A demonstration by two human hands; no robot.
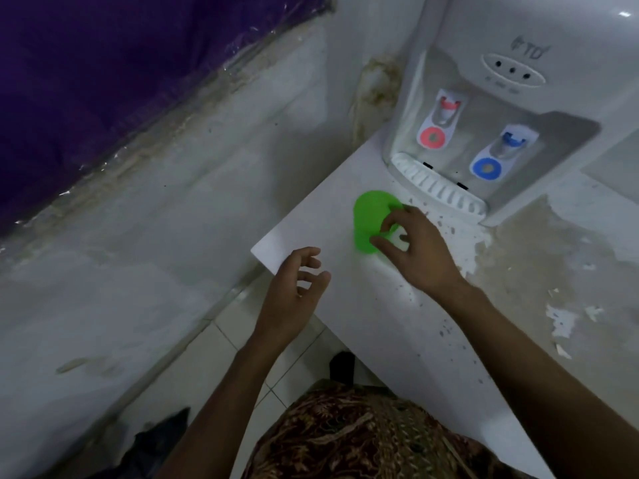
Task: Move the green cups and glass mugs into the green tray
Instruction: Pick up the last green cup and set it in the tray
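One bright green cup (370, 216) stands on the white table (380, 323), just in front of the water dispenser's drip tray. My right hand (418, 254) reaches over the cup's right side. Its thumb and forefinger are spread, and their tips overlap the cup's edge. I cannot tell whether they press on it. My left hand (294, 285) hovers over the table's left corner with its fingers loosely curled and apart, holding nothing. No glass mug or green tray is in view.
A white water dispenser (501, 108) with a red tap and a blue tap fills the table's far right. The tabletop's coating is peeling at right (539, 257). A stained wall (173, 202) and tiled floor (276, 357) lie to the left, past the table's edge.
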